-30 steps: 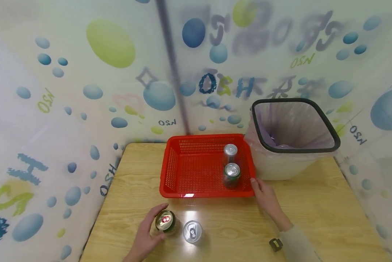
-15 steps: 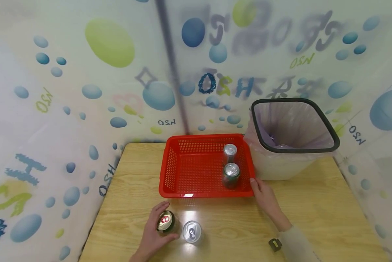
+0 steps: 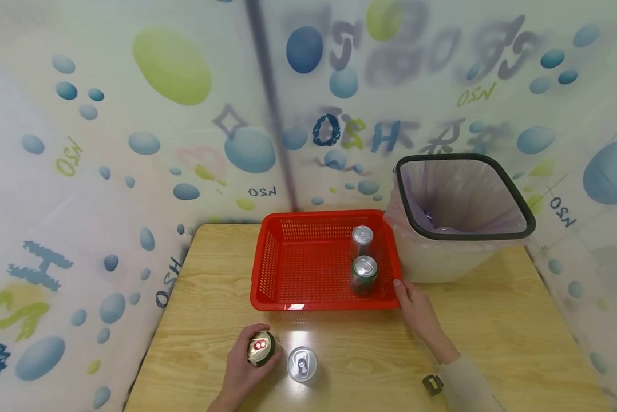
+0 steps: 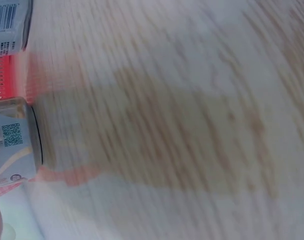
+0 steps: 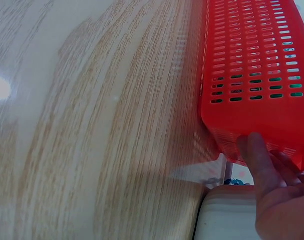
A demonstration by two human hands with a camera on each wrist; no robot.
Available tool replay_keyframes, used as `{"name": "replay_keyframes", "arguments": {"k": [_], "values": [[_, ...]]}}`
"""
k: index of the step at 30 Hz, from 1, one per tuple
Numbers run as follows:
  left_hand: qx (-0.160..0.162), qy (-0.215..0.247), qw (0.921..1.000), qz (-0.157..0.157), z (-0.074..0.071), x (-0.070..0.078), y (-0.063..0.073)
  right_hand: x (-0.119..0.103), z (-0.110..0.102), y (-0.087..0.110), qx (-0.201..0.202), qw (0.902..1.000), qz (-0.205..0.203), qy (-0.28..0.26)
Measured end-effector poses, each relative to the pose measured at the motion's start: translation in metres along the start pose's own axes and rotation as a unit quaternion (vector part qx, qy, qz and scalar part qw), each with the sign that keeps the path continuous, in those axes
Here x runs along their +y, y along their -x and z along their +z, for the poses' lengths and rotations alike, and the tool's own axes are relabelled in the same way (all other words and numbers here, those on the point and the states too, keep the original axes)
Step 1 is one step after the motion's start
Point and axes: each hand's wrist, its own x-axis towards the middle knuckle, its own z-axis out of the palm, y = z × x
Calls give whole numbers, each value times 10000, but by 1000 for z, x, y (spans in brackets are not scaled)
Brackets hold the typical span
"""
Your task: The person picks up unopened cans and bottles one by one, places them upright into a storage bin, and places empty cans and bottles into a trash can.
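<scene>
My left hand (image 3: pixel 241 366) grips a drink can (image 3: pixel 261 348) with a gold lid, a red tab and a dark green rim. Just right of it stands a silver-topped can (image 3: pixel 302 364). In the left wrist view, a pale can with a QR code (image 4: pixel 14 142) shows beside a fingertip, and a can with a barcode (image 4: pixel 6 27) lies at the top left edge. My right hand (image 3: pixel 419 312) holds the front right corner of a red plastic basket (image 3: pixel 257 274), thumb at the rim. Inside the basket are a silver can (image 3: pixel 362 240) and a green can (image 3: pixel 364 276).
Behind the right hand a bin (image 3: pixel 442 260) with a black rim and a purplish liner stands next to the basket. The wooden table (image 3: pixel 360 355) runs up to a patterned wall (image 3: pixel 226 86) at the back. A small dark object (image 3: pixel 433 384) sits by the right sleeve.
The left hand has gone from loosely surrounding the gold-lidded can to closing its fingers and thumb on it. The right hand and the basket have stayed in place.
</scene>
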Motion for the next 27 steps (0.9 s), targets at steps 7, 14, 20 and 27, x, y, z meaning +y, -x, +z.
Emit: {"name": "replay_keyframes", "arguments": {"k": [7,14,20,27], "values": [[10,183,9998,62,2,-1,0,0,0,0,-12,10000,-31,-19],[11,297,9994,174,0,2,-1,-1,-1,0,-65,9999,28,-78],[85,368,9984,414,-6,10,-6,-1,-1,0,-37,10000,15,-64],[345,405,9938,979,-14,21,-18,-2,-1,0,-64,9999,44,-71]]}}
